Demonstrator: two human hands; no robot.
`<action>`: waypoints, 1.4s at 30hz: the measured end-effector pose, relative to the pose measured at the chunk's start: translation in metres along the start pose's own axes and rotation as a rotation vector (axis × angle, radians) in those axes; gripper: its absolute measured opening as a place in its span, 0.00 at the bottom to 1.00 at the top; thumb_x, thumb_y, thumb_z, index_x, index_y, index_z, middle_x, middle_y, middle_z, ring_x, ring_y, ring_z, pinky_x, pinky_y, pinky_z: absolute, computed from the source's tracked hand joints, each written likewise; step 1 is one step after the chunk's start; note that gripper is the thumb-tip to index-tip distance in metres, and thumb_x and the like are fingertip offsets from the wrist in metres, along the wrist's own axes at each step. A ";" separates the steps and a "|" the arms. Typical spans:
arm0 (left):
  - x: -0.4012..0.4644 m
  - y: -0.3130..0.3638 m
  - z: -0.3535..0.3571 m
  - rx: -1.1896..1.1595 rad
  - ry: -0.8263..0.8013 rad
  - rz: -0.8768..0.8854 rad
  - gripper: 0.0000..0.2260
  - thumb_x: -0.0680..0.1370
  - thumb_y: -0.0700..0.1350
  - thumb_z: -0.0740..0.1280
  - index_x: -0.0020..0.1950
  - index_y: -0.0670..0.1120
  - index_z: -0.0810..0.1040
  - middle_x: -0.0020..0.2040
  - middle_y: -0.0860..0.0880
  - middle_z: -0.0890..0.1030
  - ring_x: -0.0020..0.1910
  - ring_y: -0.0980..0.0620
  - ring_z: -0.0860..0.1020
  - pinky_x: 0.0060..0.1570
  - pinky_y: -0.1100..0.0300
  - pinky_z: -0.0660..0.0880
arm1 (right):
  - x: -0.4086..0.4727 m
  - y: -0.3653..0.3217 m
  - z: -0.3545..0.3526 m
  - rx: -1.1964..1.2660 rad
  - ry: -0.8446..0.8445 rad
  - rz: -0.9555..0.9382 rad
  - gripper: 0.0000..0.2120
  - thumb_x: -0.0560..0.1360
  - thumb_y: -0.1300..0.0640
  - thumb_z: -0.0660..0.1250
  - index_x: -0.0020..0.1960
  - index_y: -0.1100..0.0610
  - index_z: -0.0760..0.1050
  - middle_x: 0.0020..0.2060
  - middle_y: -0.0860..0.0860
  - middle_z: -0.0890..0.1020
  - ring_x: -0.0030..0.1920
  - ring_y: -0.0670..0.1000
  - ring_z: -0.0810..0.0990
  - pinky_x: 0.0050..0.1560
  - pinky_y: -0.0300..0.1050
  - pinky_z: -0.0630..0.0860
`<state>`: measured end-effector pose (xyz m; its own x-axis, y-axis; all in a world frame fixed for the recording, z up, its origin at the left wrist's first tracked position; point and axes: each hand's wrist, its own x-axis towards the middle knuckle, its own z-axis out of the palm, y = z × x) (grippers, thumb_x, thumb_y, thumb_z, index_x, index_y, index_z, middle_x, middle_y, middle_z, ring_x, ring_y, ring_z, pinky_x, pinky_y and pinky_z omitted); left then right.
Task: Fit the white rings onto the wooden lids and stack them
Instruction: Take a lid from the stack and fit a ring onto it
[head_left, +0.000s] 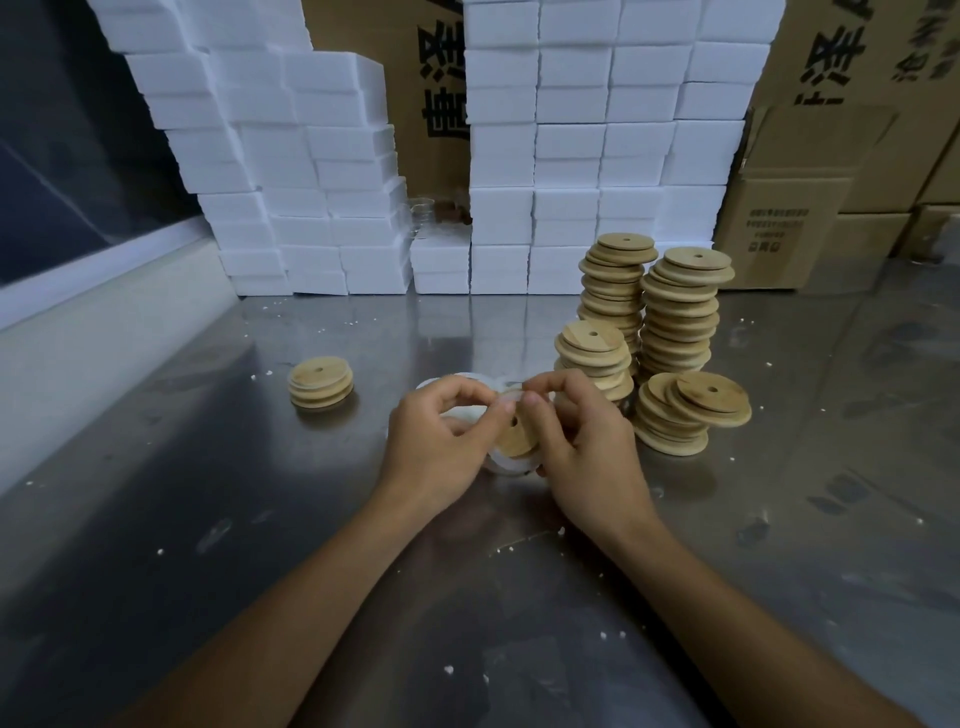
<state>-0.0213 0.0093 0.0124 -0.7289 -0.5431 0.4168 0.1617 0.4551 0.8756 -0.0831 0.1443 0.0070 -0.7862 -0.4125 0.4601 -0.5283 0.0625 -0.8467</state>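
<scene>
While both hands work at frame centre, the left hand (441, 436) and right hand (582, 441) pinch a white ring (506, 402) at the top edge of one wooden lid (517, 434), held tilted just above the steel table (208, 519). Small finished stack (320, 382) sits centre-left; tall lid stacks (670, 322) stand right of centre, w/ foam blocks (571, 156) behind.
</scene>
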 end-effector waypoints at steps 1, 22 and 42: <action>0.000 0.001 0.000 -0.032 0.011 -0.026 0.04 0.73 0.45 0.75 0.40 0.49 0.82 0.41 0.52 0.85 0.40 0.55 0.84 0.40 0.61 0.80 | 0.000 0.001 0.000 -0.016 -0.025 -0.001 0.01 0.81 0.51 0.64 0.52 0.47 0.75 0.34 0.46 0.83 0.36 0.45 0.81 0.37 0.45 0.77; -0.004 0.012 0.008 -0.128 0.066 -0.053 0.08 0.79 0.40 0.66 0.42 0.50 0.73 0.44 0.46 0.82 0.42 0.47 0.83 0.39 0.45 0.82 | -0.001 -0.014 0.006 -0.066 0.162 -0.089 0.05 0.79 0.56 0.69 0.46 0.57 0.80 0.39 0.47 0.83 0.39 0.50 0.83 0.39 0.58 0.80; -0.009 0.012 0.011 -0.197 0.035 -0.062 0.12 0.80 0.40 0.63 0.40 0.55 0.73 0.47 0.39 0.80 0.48 0.35 0.81 0.47 0.32 0.77 | 0.003 -0.012 0.002 -0.006 0.136 -0.011 0.05 0.78 0.54 0.70 0.43 0.51 0.80 0.35 0.42 0.83 0.40 0.43 0.83 0.43 0.51 0.81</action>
<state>-0.0203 0.0268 0.0166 -0.7183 -0.5916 0.3661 0.2467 0.2755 0.9291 -0.0780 0.1406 0.0178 -0.8165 -0.2861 0.5015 -0.5384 0.0640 -0.8402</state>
